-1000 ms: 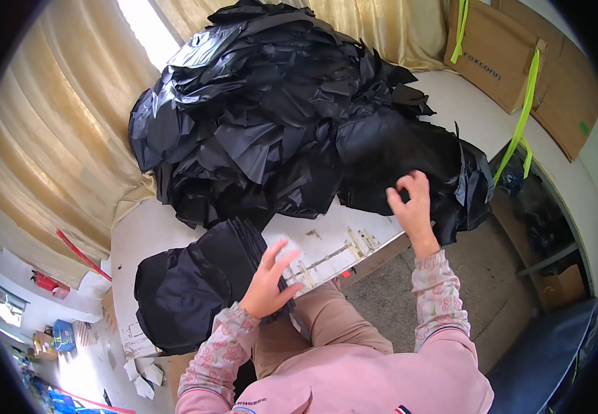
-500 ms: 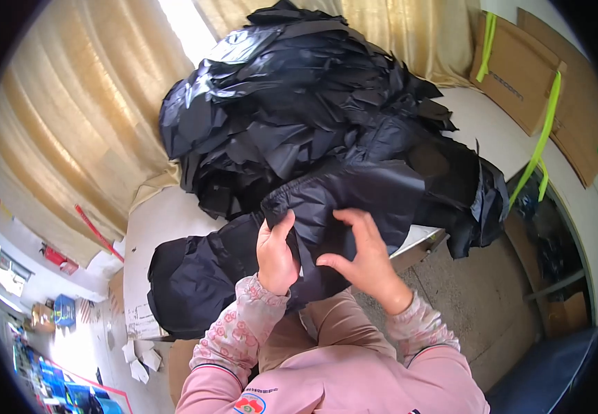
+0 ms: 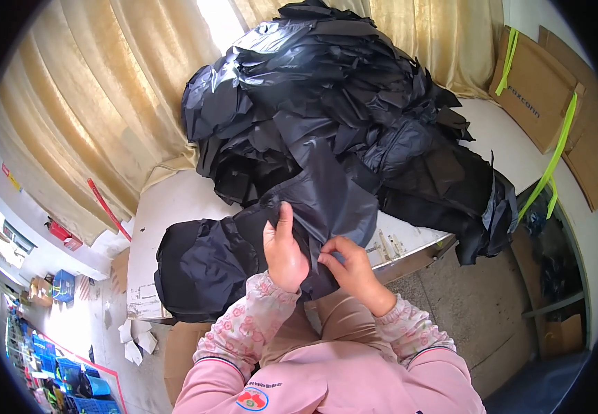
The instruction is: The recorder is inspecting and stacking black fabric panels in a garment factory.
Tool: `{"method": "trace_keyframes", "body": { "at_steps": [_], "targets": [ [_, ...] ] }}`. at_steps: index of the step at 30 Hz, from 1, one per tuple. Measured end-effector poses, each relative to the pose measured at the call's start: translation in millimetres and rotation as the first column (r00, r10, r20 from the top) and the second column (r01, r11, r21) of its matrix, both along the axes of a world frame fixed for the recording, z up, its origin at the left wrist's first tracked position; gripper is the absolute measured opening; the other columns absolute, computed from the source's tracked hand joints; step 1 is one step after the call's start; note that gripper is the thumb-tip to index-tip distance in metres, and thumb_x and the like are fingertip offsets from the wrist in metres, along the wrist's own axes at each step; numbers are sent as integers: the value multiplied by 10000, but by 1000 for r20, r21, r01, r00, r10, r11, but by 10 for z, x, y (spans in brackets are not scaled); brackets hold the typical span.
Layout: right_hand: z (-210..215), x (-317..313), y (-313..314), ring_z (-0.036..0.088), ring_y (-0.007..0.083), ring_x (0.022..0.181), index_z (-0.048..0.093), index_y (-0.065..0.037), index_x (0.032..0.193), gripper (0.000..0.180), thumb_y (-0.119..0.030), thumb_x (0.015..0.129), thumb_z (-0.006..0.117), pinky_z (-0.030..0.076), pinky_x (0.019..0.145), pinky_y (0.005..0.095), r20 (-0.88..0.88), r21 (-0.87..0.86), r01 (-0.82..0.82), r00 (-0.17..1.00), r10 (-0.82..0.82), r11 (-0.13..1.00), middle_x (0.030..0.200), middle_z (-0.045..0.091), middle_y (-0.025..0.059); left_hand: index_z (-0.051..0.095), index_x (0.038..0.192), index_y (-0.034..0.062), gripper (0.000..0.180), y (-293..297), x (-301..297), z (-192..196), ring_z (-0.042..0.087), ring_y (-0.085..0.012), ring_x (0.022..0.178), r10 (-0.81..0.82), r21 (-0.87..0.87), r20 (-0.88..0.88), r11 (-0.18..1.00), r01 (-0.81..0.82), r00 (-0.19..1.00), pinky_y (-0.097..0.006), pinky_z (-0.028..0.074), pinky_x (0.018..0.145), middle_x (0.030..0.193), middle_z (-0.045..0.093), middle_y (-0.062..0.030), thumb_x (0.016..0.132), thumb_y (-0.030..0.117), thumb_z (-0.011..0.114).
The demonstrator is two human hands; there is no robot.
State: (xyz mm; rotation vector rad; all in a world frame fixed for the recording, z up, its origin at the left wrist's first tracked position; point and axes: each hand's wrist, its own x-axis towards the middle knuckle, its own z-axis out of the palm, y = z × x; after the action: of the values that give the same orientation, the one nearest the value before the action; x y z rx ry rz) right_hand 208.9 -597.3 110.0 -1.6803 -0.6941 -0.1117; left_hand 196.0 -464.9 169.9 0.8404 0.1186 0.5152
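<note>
A piece of shiny black fabric [image 3: 333, 200] hangs between my hands at the near edge of the white table. My left hand [image 3: 286, 257] is closed on its gathered left edge, thumb pointing up and most fingers hidden behind the cloth. At the lower edge of the same piece, my right hand [image 3: 351, 270] pinches the cloth between thumb and fingers. Another black fabric piece [image 3: 206, 269] lies flat to the left of my left hand. Beyond both hands rises a large heap of black fabric pieces [image 3: 312, 90].
The white table [image 3: 168, 200] carries the heap. More black fabric [image 3: 451, 190] droops over its right front edge. Cardboard sheets [image 3: 533, 90] with yellow-green straps [image 3: 562, 131] lean at the right. Beige curtains [image 3: 99, 103] hang behind; paper scraps [image 3: 136, 338] lie on the floor at left.
My right hand has come down and left, its fingers closing from spread to a pinch. The fabric piece has swung lower and folded over. The view has shifted slightly.
</note>
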Motion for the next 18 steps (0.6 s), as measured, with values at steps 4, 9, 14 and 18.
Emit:
{"method": "trace_keyframes", "body": {
  "at_steps": [4,9,14,18],
  "targets": [
    [85,63,-99,587,123,866,581,-25,928,104,-40,880,673,476,770,269,1,220,-7,1000,7,976,949,616,47,591,1176,29,269,113,-35,-32,606,-191,1056,6,9,88,1000,-7,996,-335,461,952,1185,631,-60,981,214,577],
    [470,261,-351,463,59,807,505,-43,931,68,-77,976,543,414,735,208,-16,326,149,988,-152,934,928,585,26,503,1327,-15,596,349,-105,8,573,-197,1101,-321,900,50,425,96,946,-330,408,1007,1218,614,-104,875,304,726],
    [958,504,-470,547,108,654,534,-30,909,102,-56,921,632,451,614,231,342,408,305,823,-454,861,793,581,43,613,1152,-53,552,324,-268,-105,615,-163,977,-589,495,-766,-283,822,259,-266,481,888,1043,690,-101,782,305,812],
    [708,757,-450,649,298,673,601,-75,913,149,-138,840,714,509,580,363,648,-36,210,749,-137,977,804,641,108,652,1113,-11,442,474,-461,185,614,-120,948,-727,385,-623,38,922,290,-273,496,878,1035,695,-55,739,128,843]
  ]
}}
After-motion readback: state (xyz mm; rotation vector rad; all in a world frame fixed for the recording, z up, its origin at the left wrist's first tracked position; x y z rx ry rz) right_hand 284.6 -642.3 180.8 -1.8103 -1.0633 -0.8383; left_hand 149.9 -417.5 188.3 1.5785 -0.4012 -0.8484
